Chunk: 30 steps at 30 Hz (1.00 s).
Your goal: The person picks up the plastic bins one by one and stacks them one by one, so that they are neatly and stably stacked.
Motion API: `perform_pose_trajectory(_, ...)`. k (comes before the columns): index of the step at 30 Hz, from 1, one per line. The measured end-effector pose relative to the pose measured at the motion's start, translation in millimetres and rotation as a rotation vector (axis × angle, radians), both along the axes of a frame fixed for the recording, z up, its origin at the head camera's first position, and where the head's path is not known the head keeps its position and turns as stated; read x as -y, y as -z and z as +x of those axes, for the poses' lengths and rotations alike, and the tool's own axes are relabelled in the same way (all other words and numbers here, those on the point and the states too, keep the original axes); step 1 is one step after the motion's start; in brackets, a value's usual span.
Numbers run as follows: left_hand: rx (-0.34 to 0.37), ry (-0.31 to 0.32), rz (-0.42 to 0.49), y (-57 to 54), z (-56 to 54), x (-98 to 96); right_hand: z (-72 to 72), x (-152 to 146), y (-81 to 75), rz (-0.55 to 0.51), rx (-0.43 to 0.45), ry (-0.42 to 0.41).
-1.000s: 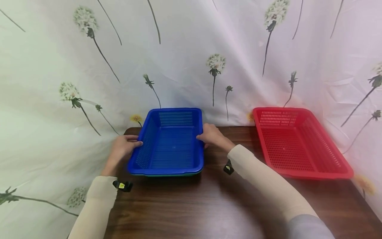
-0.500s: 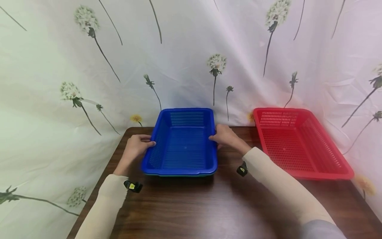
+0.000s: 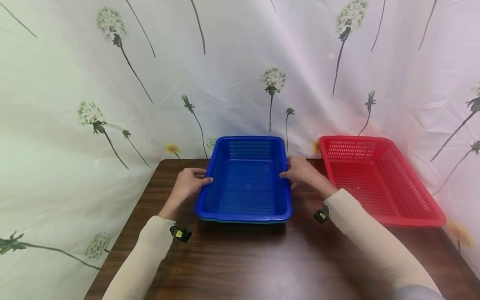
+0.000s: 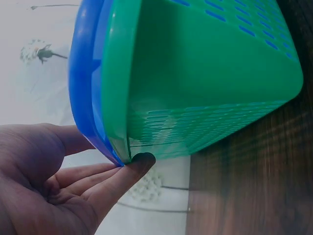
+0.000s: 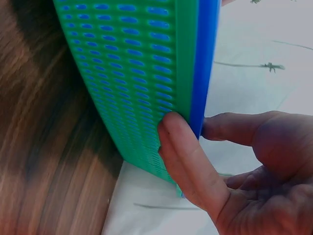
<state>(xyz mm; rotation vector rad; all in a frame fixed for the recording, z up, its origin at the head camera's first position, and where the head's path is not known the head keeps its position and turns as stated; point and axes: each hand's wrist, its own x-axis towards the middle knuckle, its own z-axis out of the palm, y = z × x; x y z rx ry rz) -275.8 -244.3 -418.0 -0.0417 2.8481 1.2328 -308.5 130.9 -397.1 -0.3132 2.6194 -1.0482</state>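
A blue plastic basket (image 3: 245,187) sits nested inside a green basket (image 4: 195,63), whose slotted walls show in both wrist views. From the head view, only a thin green edge appears below the blue front rim. My left hand (image 3: 189,182) grips the stacked rims on the left side, thumb on the blue rim and fingers under the green one. On the opposite side my right hand (image 3: 301,173) pinches both rims, its fingertips (image 5: 173,122) against the green wall. The stack is level, close over the table.
To the right stands a red perforated basket (image 3: 360,189) near the back of the brown wooden table (image 3: 240,262). Behind the table hangs a white curtain (image 3: 232,75) printed with dandelions. The table's left edge runs beside my left forearm.
Both hands have moved to the right, carrying the nested blue and green baskets along the back of the table toward the red basket. The red basket has stayed in place.
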Motion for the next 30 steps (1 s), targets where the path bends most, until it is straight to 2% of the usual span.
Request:
perform_pose_trajectory(10, 0.004, 0.016, 0.059, 0.3, -4.0, -23.0, 1.6, -21, -3.9, 0.059, -0.003, 0.033)
perform_pose_trajectory(16, 0.009, 0.016, 0.042, 0.7, -3.6, -32.5, 1.3, -31, -5.0, 0.084, 0.002, 0.044)
perform_pose_trajectory(24, 0.020, 0.034, 0.024, 1.3, -3.1, -38.3, 0.9, -38, -3.7, 0.099, 0.000, 0.056)
perform_pose_trajectory(30, 0.057, 0.075, 0.018, -6.4, -4.4, -38.2, 0.5, -42, -6.1, 0.083, 0.004, 0.048)
